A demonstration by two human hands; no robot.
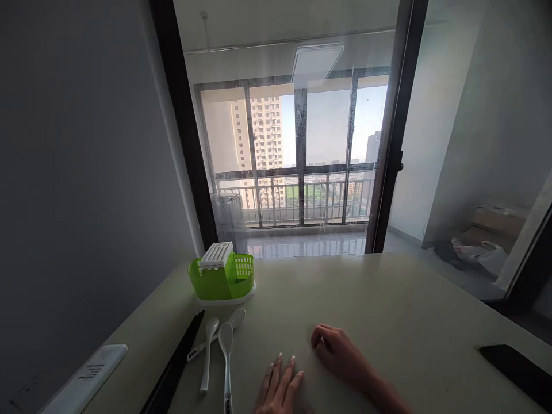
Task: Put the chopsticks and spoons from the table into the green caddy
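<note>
Spoons (226, 339) on table (345, 299), dim room (86, 144), perhaps balcony (297, 247)

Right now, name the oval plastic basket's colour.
Bright green: the oval plastic basket, seen in the head view.

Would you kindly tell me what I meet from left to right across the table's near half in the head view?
White rectangular object, black sticks, white spoons, left hand, right hand, flat black object.

Daylight enters through far windows (328, 126) beyond a dark frame (185, 115), gleaming on the floor (310, 247) there; a shadowed grey wall (81, 144) stands left, a pale wall (440, 115) right, the desk (366, 293) near.
</note>
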